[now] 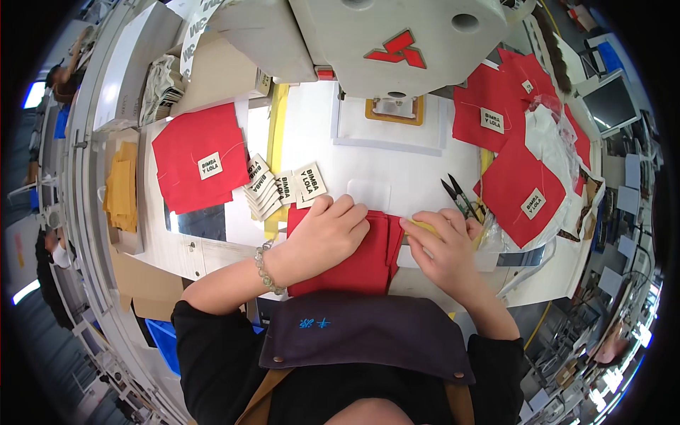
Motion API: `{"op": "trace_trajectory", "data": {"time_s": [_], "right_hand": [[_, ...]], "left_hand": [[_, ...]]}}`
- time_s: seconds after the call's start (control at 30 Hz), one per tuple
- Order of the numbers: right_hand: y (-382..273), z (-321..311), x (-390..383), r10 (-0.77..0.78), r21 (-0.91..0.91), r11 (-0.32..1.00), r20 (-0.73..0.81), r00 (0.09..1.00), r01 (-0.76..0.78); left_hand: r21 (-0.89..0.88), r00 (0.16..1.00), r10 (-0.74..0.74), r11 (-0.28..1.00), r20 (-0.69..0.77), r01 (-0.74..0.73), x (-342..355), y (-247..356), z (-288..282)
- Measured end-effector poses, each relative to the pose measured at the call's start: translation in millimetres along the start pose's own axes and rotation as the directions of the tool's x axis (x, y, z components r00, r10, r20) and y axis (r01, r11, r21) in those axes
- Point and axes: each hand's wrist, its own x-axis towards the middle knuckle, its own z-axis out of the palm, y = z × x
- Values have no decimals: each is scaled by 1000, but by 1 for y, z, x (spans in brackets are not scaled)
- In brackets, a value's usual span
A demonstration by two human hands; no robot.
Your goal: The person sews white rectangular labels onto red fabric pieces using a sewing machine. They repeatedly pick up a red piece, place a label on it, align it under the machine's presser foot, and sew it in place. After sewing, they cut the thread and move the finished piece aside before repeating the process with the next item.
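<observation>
My left hand (327, 237) rests with curled fingers on a stack of red fabric pieces (340, 276) at the table's front edge. What its fingertips hold, if anything, is hidden. My right hand (446, 248), at the right edge of that stack, is closed in a pinch around a small yellow piece (425, 227). Fanned out just beyond my left hand are several cream labels (263, 190) with dark print. Black-bladed snips (462, 198) lie beyond my right hand, apart from it.
A pale sewing machine head (404, 42) overhangs the far table, above a brass-coloured clamp frame (394, 110). Labelled red pieces (190, 177) lie left; more labelled red pieces (524, 191) lie right on clear plastic. At far left, a cardboard tray (127, 241) holds yellow pieces.
</observation>
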Motion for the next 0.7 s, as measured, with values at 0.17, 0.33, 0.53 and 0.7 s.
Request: {"op": "trace_trajectory", "data": {"time_s": [0.17, 0.33, 0.53, 0.7], "right_hand": [[-5, -1, -7, -73, -4, 997, -37, 997, 73], [4, 9, -34, -229, 283, 918, -192, 954, 277], [-4, 20, -36, -336, 364, 866, -87, 938, 344], [17, -24, 1, 386, 522, 798, -57, 921, -302]], "left_hand": [[148, 998, 42, 988, -39, -35, -8, 5, 6], [269, 932, 197, 956, -303, -115, -21, 7, 1], [400, 806, 313, 910, -502, -105, 22, 11, -33], [205, 777, 258, 964, -574, -169, 75, 12, -48]]}}
